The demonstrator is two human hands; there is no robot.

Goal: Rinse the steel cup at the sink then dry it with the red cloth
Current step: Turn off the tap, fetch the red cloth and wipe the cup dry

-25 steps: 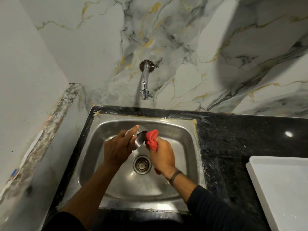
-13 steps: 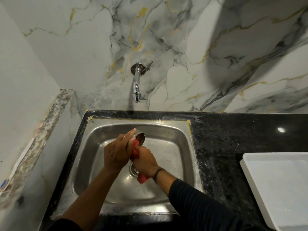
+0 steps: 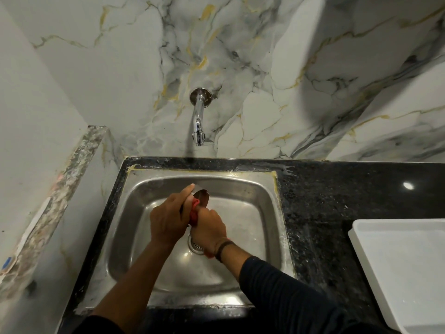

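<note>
Over the steel sink (image 3: 260,189) my left hand (image 3: 168,220) grips the steel cup (image 3: 202,196); only its rim and a bit of its wall show past my fingers. My right hand (image 3: 209,233) is closed around the red cloth (image 3: 194,210) and presses it against the cup. A bit of the cloth sticks out under my right wrist. Both hands touch each other above the drain (image 3: 195,245).
A chrome tap (image 3: 199,121) juts from the marble wall above the sink, with no water running. Black granite counter (image 3: 325,208) lies to the right, bearing a white tray (image 3: 404,266). A rough ledge (image 3: 60,189) borders the left side.
My right hand has moved left with the red cloth, from beside the cup to against it. The cloth, bunched in the open a second ago, is now mostly hidden between my hands.
</note>
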